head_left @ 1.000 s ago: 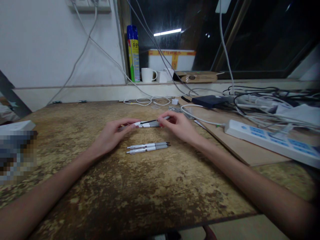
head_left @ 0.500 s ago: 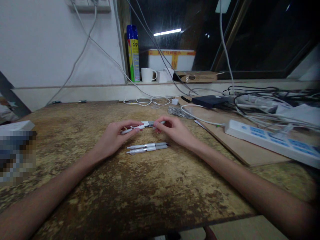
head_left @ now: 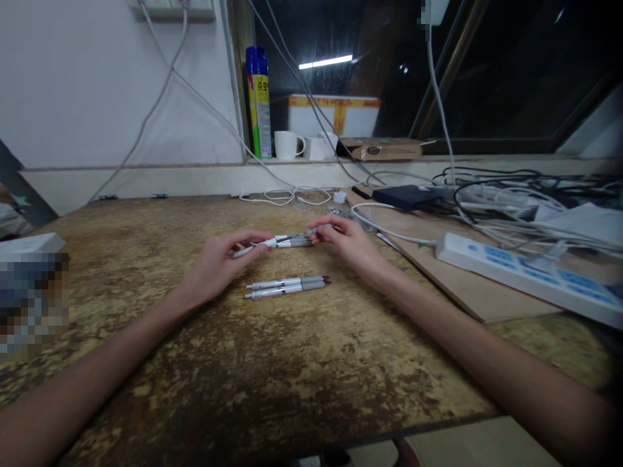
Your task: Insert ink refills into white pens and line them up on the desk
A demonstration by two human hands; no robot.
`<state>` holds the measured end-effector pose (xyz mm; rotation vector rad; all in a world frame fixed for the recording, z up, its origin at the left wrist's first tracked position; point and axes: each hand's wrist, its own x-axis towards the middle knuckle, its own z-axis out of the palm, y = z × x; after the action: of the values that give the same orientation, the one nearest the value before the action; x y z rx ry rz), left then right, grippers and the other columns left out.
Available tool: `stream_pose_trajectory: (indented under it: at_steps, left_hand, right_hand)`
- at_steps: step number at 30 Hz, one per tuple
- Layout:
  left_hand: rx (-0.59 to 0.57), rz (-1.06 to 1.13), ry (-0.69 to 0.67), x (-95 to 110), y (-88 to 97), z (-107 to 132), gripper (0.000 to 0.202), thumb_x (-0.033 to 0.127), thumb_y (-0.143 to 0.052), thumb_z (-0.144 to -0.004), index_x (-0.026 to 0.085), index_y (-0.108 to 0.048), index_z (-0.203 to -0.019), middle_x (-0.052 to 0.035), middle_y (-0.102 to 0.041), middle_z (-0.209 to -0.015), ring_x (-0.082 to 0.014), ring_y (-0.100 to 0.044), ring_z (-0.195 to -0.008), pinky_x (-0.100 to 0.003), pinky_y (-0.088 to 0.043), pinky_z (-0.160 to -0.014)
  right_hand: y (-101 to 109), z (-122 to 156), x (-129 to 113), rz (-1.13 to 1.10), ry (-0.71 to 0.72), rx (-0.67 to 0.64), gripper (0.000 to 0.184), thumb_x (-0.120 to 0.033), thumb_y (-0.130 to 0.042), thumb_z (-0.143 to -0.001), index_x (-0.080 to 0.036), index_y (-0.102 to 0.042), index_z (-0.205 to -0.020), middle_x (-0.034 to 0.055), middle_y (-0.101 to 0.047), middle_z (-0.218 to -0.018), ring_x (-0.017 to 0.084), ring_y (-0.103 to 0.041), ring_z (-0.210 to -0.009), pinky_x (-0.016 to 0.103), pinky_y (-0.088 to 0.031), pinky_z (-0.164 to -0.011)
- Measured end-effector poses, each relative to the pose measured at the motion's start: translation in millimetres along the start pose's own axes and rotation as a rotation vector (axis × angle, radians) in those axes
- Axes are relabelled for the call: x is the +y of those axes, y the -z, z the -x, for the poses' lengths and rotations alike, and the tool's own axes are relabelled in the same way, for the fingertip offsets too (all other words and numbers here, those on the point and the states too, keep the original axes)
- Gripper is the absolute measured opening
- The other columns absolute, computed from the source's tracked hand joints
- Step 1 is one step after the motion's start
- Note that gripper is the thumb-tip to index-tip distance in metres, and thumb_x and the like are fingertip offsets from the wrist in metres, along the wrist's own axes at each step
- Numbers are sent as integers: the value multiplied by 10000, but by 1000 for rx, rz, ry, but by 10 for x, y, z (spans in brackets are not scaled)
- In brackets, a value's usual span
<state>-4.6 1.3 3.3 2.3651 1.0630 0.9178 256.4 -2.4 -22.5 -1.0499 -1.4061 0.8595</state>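
My left hand (head_left: 217,263) pinches the white rear barrel of a pen (head_left: 243,250) between thumb and fingers. A thin dark refill (head_left: 292,237) sticks out of that barrel toward the right. My right hand (head_left: 355,250) is closed on the pen's grey front section (head_left: 320,229), which sits apart from the barrel around the refill's far end. Just behind and below them lie white-and-grey pens (head_left: 296,242), partly hidden by my fingers. Nearer to me, two similar pens (head_left: 287,287) lie side by side on the worn wooden table (head_left: 272,370).
At right, a white power strip (head_left: 525,272) rests on a brown board (head_left: 452,285), with tangled cables (head_left: 511,181) behind. A small plastic bag (head_left: 343,213) lies beyond my right hand. A spray can (head_left: 259,104) and white mug (head_left: 287,145) stand on the sill.
My right hand has moved right and slightly away with the grey front section, so more of the refill shows. My left hand stays nearly in place with the barrel.
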Motion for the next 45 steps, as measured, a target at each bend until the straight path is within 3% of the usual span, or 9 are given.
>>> stream_pose_trajectory:
  at_steps: [18, 29, 39, 42, 45]
  left_hand:
    - [-19, 55, 6, -21, -12, 4, 322, 464, -614, -994, 275, -755, -1214, -19, -767, -1223, -220, -701, -1093, -326, -489, -966]
    - [-31, 49, -6, 40, -26, 13, 299, 428, -608, -996, 276, -768, -1198, -24, -767, -1233, -230, -705, -1119, -340, -490, -1015]
    - [-71, 91, -25, 110, -30, 21, 315, 447, -613, -987, 258, -770, -1184, -42, -769, -1226, -246, -709, -1101, -378, -501, -1024]
    - [-82, 86, -38, 130, -44, 29, 308, 436, -622, -984, 255, -771, -1184, -44, -769, -1227, -245, -706, -1106, -373, -500, -1023]
    - [-90, 81, -54, 132, -67, 40, 305, 425, -620, -986, 257, -764, -1196, -42, -765, -1235, -243, -700, -1119, -376, -500, -1023]
  right_hand:
    - [-70, 70, -67, -122, -23, -54, 160, -279, -676, -849, -190, -705, -979, 31, -716, -888, 175, -691, -854, 377, -528, -945]
    - [-174, 139, -108, 56, 73, -153, 130, -281, -711, -853, -209, -727, -960, 40, -727, -943, 185, -642, -844, 337, -491, -797]
    - [-197, 192, -164, 54, 108, -252, 161, -322, -697, -889, -199, -680, -992, 30, -700, -932, 150, -628, -786, 285, -486, -704]
    - [-201, 197, -142, 27, 69, -267, 211, -395, -652, -932, -201, -651, -1014, 6, -677, -791, 132, -609, -649, 278, -484, -633]
    - [-206, 207, -125, 36, 32, -290, 265, -462, -555, -987, -207, -626, -999, -33, -603, -606, 116, -517, -490, 257, -398, -498]
